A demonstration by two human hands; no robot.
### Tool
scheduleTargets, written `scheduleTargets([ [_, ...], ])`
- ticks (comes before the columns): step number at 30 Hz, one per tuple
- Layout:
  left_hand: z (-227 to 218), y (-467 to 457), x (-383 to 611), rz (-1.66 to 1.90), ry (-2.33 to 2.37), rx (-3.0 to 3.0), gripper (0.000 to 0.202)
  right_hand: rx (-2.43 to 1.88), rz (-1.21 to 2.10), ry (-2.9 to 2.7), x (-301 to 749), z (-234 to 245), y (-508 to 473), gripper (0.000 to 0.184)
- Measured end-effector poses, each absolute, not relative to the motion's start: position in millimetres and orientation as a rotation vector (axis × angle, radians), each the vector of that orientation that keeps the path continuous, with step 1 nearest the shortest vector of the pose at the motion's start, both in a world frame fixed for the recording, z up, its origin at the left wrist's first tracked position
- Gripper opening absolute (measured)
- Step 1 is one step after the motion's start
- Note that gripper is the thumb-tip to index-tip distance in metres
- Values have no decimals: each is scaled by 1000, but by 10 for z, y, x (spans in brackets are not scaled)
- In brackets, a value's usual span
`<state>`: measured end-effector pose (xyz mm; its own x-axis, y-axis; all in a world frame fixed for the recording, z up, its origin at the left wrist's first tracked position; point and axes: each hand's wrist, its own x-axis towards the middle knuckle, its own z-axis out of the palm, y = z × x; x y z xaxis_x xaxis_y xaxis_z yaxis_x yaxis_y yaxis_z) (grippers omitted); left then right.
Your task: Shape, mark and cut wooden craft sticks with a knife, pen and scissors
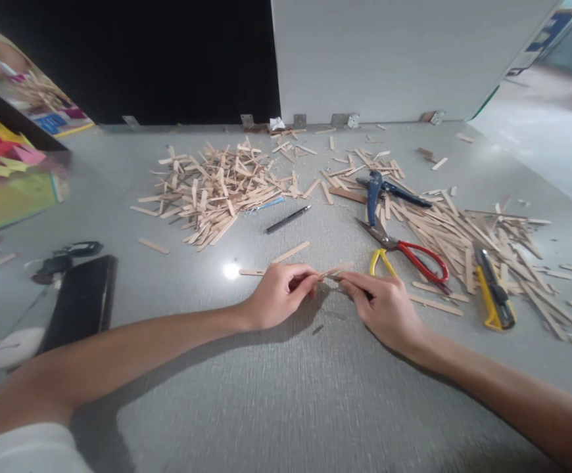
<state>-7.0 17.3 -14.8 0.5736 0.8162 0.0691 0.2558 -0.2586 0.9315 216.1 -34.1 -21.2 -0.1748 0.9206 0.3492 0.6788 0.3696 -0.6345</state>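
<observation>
My left hand [283,294] is closed in a pinch near the middle of the table, its fingertips on a short, thin wooden stick [342,267] that points right. My right hand [382,309] meets it from the right, thumb and forefinger pressed together on something small and greyish that I cannot make out. The fingertips of both hands nearly touch. Behind my left hand lie two loose craft sticks, one flat [251,272] and one slanted [290,251]. Small dark scraps [318,329] rest on the table below the hands.
Craft sticks are heaped at back left [217,190] and right [444,226]. Right of my hands lie red-handled scissors [421,259], a blue-handled cutter [375,194] and a yellow utility knife [494,292]. A pen [288,219], phone [81,295] and white mouse [14,348] lie further left.
</observation>
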Motion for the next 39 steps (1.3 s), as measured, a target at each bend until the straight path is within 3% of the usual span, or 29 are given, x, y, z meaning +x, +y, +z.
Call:
scheduleTargets([
  [20,-198,125,-96,820,867,2103,29,-1444,333,-2013,2131,-231,-363,33],
  [39,-142,184,-74,672,799,1696,38,-1350,423,-1952,2108,-234,-354,33],
])
